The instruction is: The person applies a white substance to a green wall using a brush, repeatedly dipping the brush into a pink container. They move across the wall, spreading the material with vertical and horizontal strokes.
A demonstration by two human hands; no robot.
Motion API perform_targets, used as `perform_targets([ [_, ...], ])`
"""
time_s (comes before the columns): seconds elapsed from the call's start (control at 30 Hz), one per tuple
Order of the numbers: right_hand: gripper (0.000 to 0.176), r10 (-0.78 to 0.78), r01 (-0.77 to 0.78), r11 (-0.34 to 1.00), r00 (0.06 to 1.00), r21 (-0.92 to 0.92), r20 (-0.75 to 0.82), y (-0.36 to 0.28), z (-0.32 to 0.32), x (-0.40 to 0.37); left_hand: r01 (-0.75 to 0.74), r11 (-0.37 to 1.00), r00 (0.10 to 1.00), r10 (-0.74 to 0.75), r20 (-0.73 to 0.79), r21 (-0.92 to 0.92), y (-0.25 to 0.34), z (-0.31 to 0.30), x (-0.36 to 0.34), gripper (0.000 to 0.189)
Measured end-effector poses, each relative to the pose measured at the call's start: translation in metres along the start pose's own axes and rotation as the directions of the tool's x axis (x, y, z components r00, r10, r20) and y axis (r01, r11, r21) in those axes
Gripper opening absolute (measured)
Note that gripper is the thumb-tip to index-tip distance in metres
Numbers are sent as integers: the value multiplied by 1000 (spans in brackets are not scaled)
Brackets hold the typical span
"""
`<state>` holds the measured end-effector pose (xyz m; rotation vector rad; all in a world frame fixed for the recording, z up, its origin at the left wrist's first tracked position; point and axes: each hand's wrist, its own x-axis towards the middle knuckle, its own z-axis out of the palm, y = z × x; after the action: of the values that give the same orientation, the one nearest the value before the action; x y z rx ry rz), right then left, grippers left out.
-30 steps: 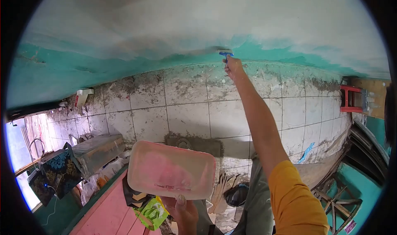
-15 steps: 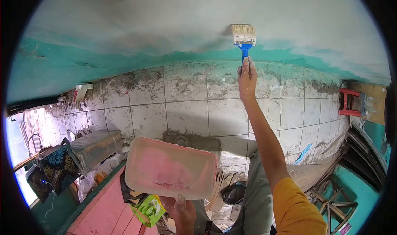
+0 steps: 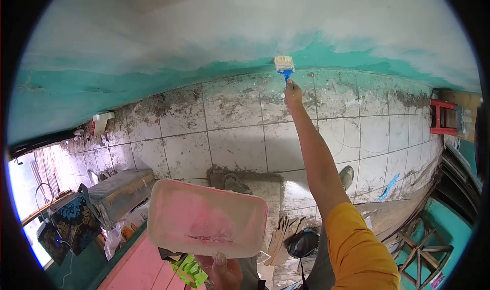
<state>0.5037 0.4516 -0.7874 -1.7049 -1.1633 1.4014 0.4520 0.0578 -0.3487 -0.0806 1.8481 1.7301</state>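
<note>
My right hand [image 3: 293,95] is closed round the blue handle of a wide paintbrush [image 3: 284,68], the arm stretched forward. Its pale bristles point up at the lower part of the wall [image 3: 168,32], where whitish paint meets a band of turquoise. Low in front of me, my left hand [image 3: 224,272] grips the near edge of a shallow rectangular paint tray [image 3: 209,216], thumb over the rim. Pink stains and a thin pool of pale liquid show inside the tray.
Dirty white floor tiles [image 3: 235,144] run along the wall's foot. A red stool [image 3: 443,116] stands at the far right, with a wooden-spoked frame [image 3: 423,251] below. At left are a box [image 3: 122,193] and a pink plank surface [image 3: 140,262]. A black bag [image 3: 303,243] lies near my legs.
The brush has moved down the wall and slightly left, to the turquoise band near the floor. The tray has dropped a little lower in view, and a shoe now shows right of my arm.
</note>
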Motion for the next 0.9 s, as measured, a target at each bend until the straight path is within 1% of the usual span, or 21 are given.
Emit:
perform_targets([
  [0.03,30,1,-1,1000,1000,-6,-1,0,-4,0,-19,1000,1000,18,17,17,3,3,-1,72],
  [0.07,29,140,-140,990,989,12,57,-22,-8,-9,-16,1000,1000,15,19,11,2,-4,-3,72],
  [0.1,28,271,-276,961,955,22,117,-47,-12,-19,16,1000,999,-16,43,-7,-1,-16,-4,73],
  [0.13,28,265,-269,963,957,19,114,-72,-17,-29,47,999,997,-45,67,-24,-1,-22,-6,73],
  [0.2,26,195,-228,964,955,134,223,-123,-27,-52,21,998,997,-17,69,-58,11,-6,-10,74],
  [0.23,26,188,-221,966,957,132,221,-148,-33,-61,-5,996,998,11,68,-87,17,0,-12,74],
  [0.3,25,115,-182,955,954,232,276,-193,-43,-77,-1,996,997,8,83,-88,25,-2,-17,75],
  [0.33,25,107,-175,957,955,233,275,-217,-48,-92,2,997,995,6,96,-83,27,-3,-18,76],
  [0.4,28,-36,-35,957,971,288,236,-255,-63,-133,-7,995,996,15,84,-96,30,-5,-23,77],
  [0.43,28,-40,-31,957,971,289,236,-270,-69,-154,-15,995,997,23,72,-103,30,-5,-24,77],
  [0.5,31,-180,93,922,962,376,203,-285,-76,-183,-31,995,996,39,77,-92,31,-5,-24,77],
  [0.53,31,-177,91,922,963,376,202,-281,-75,-183,-43,996,995,50,85,-78,31,-6,-25,76],
  [0.6,34,-284,211,879,952,429,114,-262,-69,-175,-40,996,995,47,84,-81,26,-8,-26,75],
  [0.63,34,-282,208,878,952,431,116,-251,-65,-167,-37,996,996,44,82,-83,23,-10,-26,74],
  [0.7,41,-219,174,911,972,373,82,-218,-56,-142,-45,996,997,50,63,-79,17,-8,-25,73],
  [0.77,41,-206,168,915,976,367,66,-165,-43,-106,-55,996,997,59,47,-76,11,-8,-24,73],
  [0.83,42,-192,160,917,980,366,50,-101,-26,-67,-33,995,999,35,17,-92,6,-11,-23,73],
  [0.9,41,-139,149,986,983,79,-122,-37,-12,-32,-37,997,999,38,22,-64,0,-14,-22,74],
])
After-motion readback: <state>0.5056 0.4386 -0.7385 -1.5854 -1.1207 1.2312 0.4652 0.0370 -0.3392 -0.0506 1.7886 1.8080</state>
